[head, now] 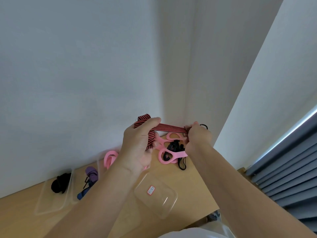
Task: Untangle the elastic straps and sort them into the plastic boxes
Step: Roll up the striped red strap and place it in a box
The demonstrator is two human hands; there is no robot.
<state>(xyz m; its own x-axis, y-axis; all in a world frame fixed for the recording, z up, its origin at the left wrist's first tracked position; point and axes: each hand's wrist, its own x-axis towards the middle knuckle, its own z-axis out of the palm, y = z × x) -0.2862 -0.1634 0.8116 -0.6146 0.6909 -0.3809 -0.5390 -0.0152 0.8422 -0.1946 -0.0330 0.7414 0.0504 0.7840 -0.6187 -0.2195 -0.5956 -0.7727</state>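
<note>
Above the table (pixel 120 212), the left hand (pixel 137 145) grips the striped strap (pixel 169 127) at its 9 o'clock end; the right hand (pixel 197 136) has its grip pinched on the 3 o'clock end.

hands: two, the left hand (pixel 137 145) and the right hand (pixel 197 136)
boxes (pixel 159 201): four
red striped strap (pixel 168 127): one
blue striped strap (pixel 84 193): one
purple strap (pixel 91 172): one
pink straps (pixel 176 154): a tangled pile, too mixed to count
desk (pixel 20 212): one

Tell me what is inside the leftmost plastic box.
Black straps, bundled, sit at the far end of the leftmost box. Anything under the bundle is covered, and how many straps cannot be told.
</note>
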